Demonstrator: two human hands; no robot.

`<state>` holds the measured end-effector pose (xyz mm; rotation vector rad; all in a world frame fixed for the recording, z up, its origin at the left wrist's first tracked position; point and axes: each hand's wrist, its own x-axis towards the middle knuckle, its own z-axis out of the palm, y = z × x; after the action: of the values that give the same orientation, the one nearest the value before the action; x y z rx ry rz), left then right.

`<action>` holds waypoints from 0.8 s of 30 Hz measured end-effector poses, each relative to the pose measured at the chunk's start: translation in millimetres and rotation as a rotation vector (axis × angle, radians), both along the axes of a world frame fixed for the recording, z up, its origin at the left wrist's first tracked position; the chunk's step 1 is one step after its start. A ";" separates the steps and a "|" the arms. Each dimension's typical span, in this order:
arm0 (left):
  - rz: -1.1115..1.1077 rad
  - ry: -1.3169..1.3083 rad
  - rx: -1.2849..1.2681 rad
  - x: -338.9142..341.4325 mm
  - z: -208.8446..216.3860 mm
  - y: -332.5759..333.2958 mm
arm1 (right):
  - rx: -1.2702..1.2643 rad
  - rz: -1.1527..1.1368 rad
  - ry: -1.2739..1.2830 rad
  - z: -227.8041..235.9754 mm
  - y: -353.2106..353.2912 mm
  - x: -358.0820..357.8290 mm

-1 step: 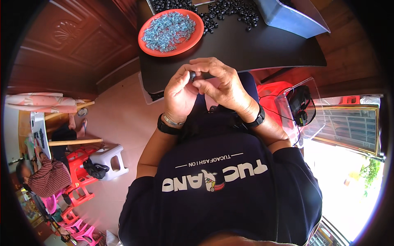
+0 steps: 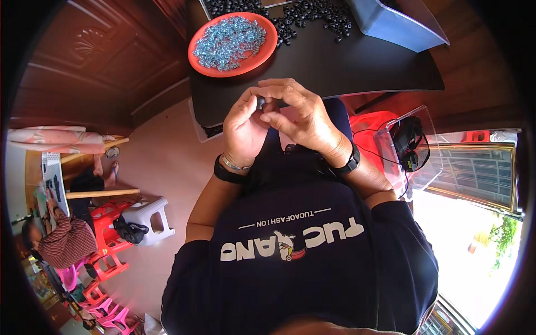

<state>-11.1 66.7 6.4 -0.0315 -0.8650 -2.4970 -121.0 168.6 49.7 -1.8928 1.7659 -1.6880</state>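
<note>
My left hand (image 2: 244, 127) is raised in front of the near table edge. Its thumb and fingers close on a small round black piece (image 2: 261, 103), much like the loose ones on the table. Curled toward it from the right is my right hand (image 2: 307, 117), thumb and fingertips bent close to the piece. Whatever those right fingertips pinch is too small or hidden to make out. Beyond my hands, an orange-red plate (image 2: 258, 66) on the black table (image 2: 329, 70) bears many small clear-blue pieces (image 2: 229, 43).
Loose black pieces (image 2: 312, 15) lie along the table's far side. A grey-blue bin (image 2: 396, 28) stands far right. A clear box (image 2: 427, 162) with a black strapped device (image 2: 410, 142) sits right of my arm. Stools (image 2: 148, 220) and a seated person (image 2: 67, 243) are at left.
My right thumb has shifted slightly left and the black piece has turned a little between the fingers. Nothing else has visibly changed.
</note>
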 end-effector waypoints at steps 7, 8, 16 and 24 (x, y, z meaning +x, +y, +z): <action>0.020 -0.092 0.126 -3.7 4.5 6.5 | 0.088 -0.114 -0.009 -0.3 -0.7 3.9; -0.013 -0.065 0.142 -4.0 5.5 6.6 | 0.091 -0.128 0.024 -0.8 -0.6 3.7; 0.031 -0.185 0.056 -0.8 2.7 6.3 | 0.110 -0.119 0.107 -1.8 1.6 -0.7; 0.040 -0.214 -0.007 1.8 1.3 8.1 | 0.150 -0.050 0.112 0.2 3.7 -2.6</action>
<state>-9.3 74.8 7.7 0.2520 -0.9500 -2.4913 -123.6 172.3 49.9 -1.9276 1.9361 -1.4438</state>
